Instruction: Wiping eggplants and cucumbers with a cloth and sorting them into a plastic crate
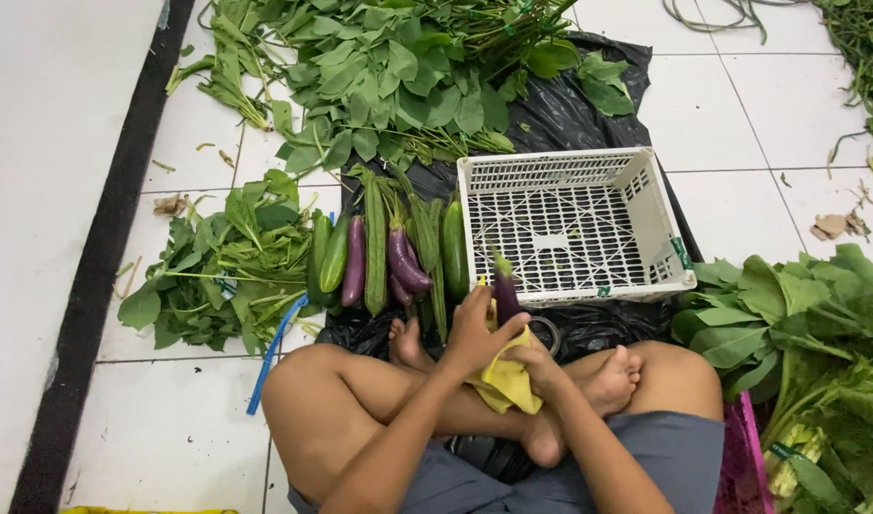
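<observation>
I am looking down at my crossed legs on the white tile floor (179, 428). My left hand (475, 333) holds a purple eggplant (505, 293) upright, just above my feet. The fingers of that hand are curled shut around the bottom half of the eggplant. Its green stem end points up, toward the near edge of the white plastic basket (657, 221).

My right hand (541, 366) is pressed into a yellow cloth (506, 379). The cloth sits under the eggplant and touches it. I think the fingers of this hand are closed on the cloth, but the cloth hides most of them, so I cannot tell for sure.

The basket sits on a black plastic sheet (551, 114) that is spread on the floor. Along the left side of the basket, on the same sheet, lies a row of long vegetables: green cucumbers (334, 252), two more purple eggplants (403, 262), and ridged green gourds (375, 243). They lie side by side and touch each other.

A big pile of leafy greens (389, 76) lies at the far edge of the black sheet. A smaller bunch of leaves (222, 271) is on the floor to the left of the row. More big green leaves (808, 324) lie by my right knee.
</observation>
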